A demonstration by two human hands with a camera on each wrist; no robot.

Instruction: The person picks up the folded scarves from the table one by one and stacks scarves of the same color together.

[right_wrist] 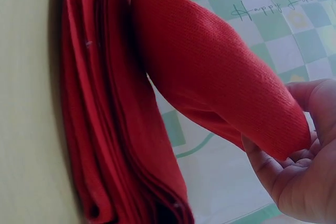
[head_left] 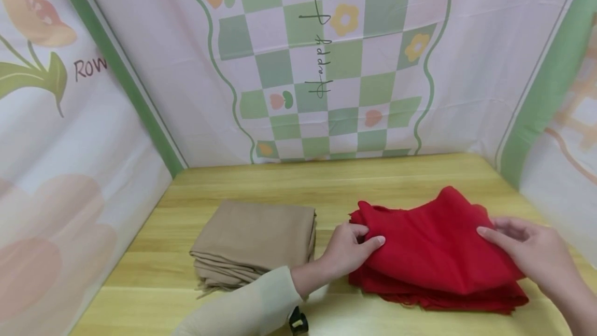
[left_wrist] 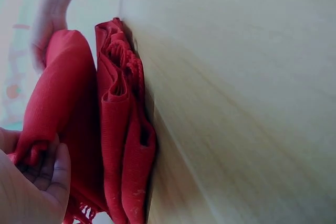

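A red fringed scarf [head_left: 429,253] lies folded in layers on the right of the table, its upper layer lifted off the stack. My left hand [head_left: 347,248] pinches the left edge of that raised layer, thumb on top and fingers beneath. At the opposite edge my right hand [head_left: 536,250] grips the same layer between thumb and fingers. In the left wrist view a gap shows between the raised fold [left_wrist: 60,87] and the lower layers [left_wrist: 123,145]. The right wrist view shows the held corner [right_wrist: 286,135] inside the curled fingers.
A beige folded cloth [head_left: 256,237] with some fringe lies to the left, close to my left forearm. The wooden table [head_left: 154,253] is bounded by printed fabric walls [head_left: 186,92] at the back and both sides. A small black object [head_left: 298,320] sits by the left sleeve.
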